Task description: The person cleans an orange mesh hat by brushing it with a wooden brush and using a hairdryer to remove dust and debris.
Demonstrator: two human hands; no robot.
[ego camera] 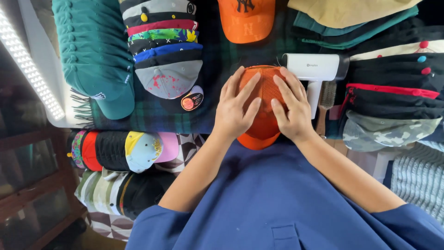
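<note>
The person's left hand (237, 107) and right hand (290, 106) both lie flat, fingers spread and unclenched, on the crown of an orange mesh-backed cap (263, 99) at the centre of the view. The palms press the cap from either side without gripping it, and its orange brim pokes out toward six o'clock, just above the person's blue shirt (277, 199). The cap rests on a dark green and navy plaid cloth (222, 60).

At twelve o'clock from the cap lies another orange cap with dark embroidery (246, 18). At about two o'clock, just beside the right hand's fingertips, stands a white handheld steamer (314, 69). At ten o'clock sits a nested stack of multicoloured caps with a grey, red-spattered brim (166, 51), and farther toward nine o'clock a row of teal caps (95, 55). At three o'clock are stacked black caps with red trim (393, 88) above a camouflage cap (388, 129).
</note>
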